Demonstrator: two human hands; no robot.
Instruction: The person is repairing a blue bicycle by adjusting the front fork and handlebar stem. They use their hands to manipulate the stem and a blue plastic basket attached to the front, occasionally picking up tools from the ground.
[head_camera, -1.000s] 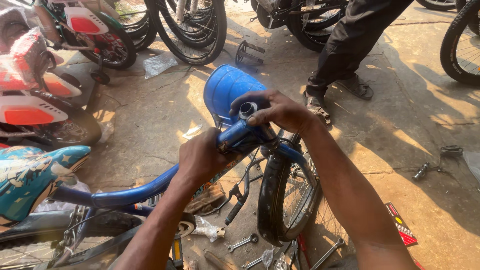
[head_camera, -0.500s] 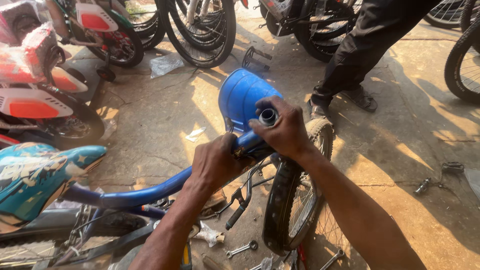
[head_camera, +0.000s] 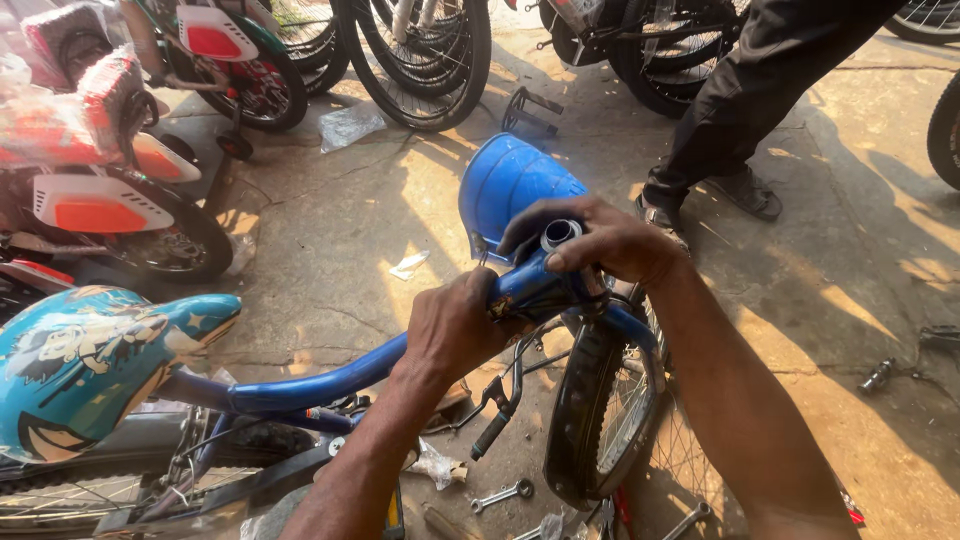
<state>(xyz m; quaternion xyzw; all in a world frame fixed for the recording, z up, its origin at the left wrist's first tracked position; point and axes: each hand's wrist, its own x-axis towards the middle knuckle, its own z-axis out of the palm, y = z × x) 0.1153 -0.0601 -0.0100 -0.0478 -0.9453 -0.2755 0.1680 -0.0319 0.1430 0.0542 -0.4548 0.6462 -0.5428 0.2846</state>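
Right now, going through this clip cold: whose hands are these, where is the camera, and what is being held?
The camera sits on a person's head, looking down at their own bare hands. The left hand grips the blue bicycle frame near the front. The right hand wraps the top of the steering tube. A blue mudguard sits over the front wheel. A spanner lies on the concrete ground. Another person's dark-trousered legs stand ahead, among other bicycles.

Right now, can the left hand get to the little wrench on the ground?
Probably yes. The left hand grips the blue frame, and the wrench lies on the ground just below it, beside the front wheel. Nothing seems to block the way down, but the hand must let go first.
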